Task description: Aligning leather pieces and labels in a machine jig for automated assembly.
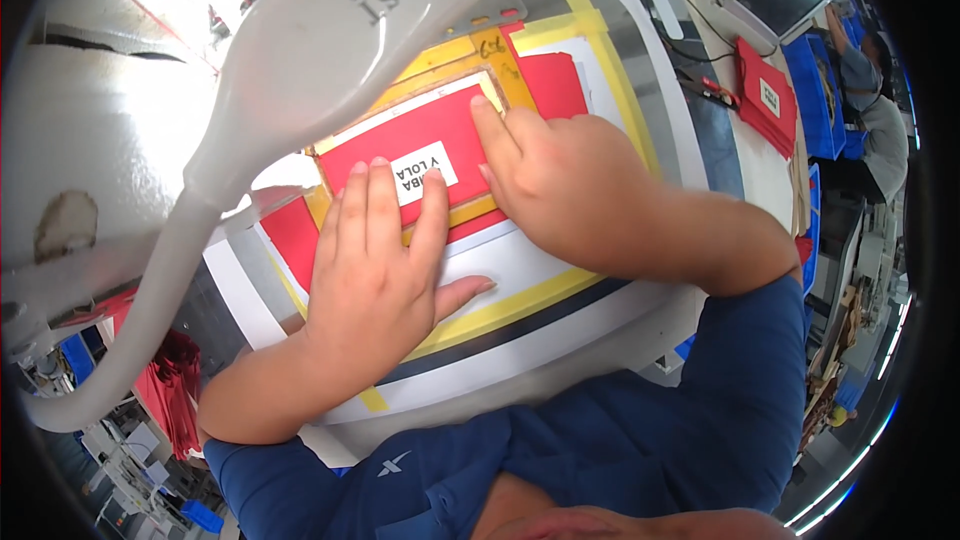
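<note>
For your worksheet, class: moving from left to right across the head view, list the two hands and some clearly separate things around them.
Brown spot → hanging red pieces → left hand → right hand → red stack → another person.

A factory workshop, shown by the bulky white machine [120, 140], stacked red pieces [766, 105], blue bins [808, 105] and a co-worker [882, 135] nearby.

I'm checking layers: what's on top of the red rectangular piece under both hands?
A white rectangular label shows on the red rectangular piece. The left hand covers parts of both; the right hand overlaps its right end. What's under them is hidden.
</note>
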A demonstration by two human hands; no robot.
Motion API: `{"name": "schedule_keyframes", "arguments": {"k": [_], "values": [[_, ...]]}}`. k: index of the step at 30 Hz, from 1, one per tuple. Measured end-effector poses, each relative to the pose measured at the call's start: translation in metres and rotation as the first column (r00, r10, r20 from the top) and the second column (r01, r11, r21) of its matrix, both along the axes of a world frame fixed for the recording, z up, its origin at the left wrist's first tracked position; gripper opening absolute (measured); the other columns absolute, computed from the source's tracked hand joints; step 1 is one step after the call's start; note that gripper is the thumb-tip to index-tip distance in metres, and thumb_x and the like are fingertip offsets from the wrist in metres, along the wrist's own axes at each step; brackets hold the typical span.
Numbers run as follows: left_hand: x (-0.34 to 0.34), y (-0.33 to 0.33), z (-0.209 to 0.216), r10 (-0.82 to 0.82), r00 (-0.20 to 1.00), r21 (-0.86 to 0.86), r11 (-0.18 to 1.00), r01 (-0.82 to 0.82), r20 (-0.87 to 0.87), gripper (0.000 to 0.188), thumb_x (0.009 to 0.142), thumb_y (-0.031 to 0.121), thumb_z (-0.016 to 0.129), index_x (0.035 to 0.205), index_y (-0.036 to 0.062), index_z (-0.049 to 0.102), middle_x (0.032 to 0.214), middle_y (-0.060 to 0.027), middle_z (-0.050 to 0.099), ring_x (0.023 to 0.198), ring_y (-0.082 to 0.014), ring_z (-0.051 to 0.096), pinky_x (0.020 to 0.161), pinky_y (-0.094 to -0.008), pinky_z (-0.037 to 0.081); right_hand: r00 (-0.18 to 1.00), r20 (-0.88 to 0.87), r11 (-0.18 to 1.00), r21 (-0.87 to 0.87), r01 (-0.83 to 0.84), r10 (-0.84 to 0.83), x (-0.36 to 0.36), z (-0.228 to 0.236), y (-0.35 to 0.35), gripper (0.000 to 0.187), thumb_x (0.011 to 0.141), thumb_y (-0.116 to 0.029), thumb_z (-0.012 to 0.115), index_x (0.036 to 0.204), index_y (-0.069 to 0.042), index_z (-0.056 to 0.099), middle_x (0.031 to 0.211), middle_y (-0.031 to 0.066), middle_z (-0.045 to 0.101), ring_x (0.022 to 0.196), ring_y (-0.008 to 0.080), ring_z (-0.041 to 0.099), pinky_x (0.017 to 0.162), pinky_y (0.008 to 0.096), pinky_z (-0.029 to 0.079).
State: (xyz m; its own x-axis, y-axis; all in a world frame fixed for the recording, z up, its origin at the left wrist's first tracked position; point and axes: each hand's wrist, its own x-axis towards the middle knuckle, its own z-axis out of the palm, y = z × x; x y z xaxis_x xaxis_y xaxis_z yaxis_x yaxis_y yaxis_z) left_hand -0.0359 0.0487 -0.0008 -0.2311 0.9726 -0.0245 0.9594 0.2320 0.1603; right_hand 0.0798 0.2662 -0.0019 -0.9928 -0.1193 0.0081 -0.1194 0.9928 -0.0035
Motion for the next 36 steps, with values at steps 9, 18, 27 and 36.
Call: {"name": "schedule_keyframes", "arguments": {"k": [9,18,27,36], "values": [[-0.010,0.002,-0.004,0.026,0.999,0.060,0.998,-0.028,0.028,0.093,0.082,0.057,0.087,0.151,0.0020,0.057,0.146,-0.0377,0.051,0.136,-0.0581,0.051,0.115,-0.0617,0.044,1.000,-0.018,1.000,-0.016,0.023,-0.023,-0.004,0.002,-0.003,0.058,0.088,-0.015,0.068,0.134,0.019,0.064,0.086,0.0121,0.066,0.061,0.0174,0.067,0.050,0.0329,0.052],[-0.011,0.009,-0.014,-0.046,0.999,0.109,0.993,0.048,-0.013,0.092,0.087,0.064,0.080,0.149,0.0003,0.056,0.142,-0.0393,0.053,0.133,-0.0576,0.052,0.114,-0.0633,0.044,0.993,-0.020,0.993,-0.047,0.112,-0.113,-0.002,0.001,-0.003,0.051,0.095,-0.022,0.071,0.136,0.009,0.067,0.087,0.0108,0.066,0.063,0.0243,0.068,0.056,0.0379,0.054],[-0.011,0.007,-0.017,-0.041,0.999,0.141,0.989,0.040,0.001,0.088,0.090,0.064,0.077,0.149,0.0015,0.057,0.141,-0.0386,0.053,0.132,-0.0566,0.052,0.113,-0.0641,0.044,0.994,-0.096,0.998,0.030,0.048,-0.045,-0.006,-0.005,0.003,0.048,0.098,-0.022,0.068,0.133,0.011,0.069,0.082,0.0083,0.066,0.057,0.0197,0.066,0.050,0.0350,0.052],[-0.012,0.007,-0.016,-0.037,0.999,0.126,0.991,0.038,-0.005,0.087,0.090,0.064,0.076,0.148,0.0019,0.057,0.140,-0.0379,0.055,0.132,-0.0560,0.052,0.114,-0.0638,0.043,0.993,-0.099,0.998,0.003,0.062,-0.061,-0.009,-0.002,0.002,0.046,0.098,-0.023,0.068,0.132,0.009,0.070,0.083,0.0083,0.067,0.055,0.0205,0.066,0.051,0.0356,0.052]]}}
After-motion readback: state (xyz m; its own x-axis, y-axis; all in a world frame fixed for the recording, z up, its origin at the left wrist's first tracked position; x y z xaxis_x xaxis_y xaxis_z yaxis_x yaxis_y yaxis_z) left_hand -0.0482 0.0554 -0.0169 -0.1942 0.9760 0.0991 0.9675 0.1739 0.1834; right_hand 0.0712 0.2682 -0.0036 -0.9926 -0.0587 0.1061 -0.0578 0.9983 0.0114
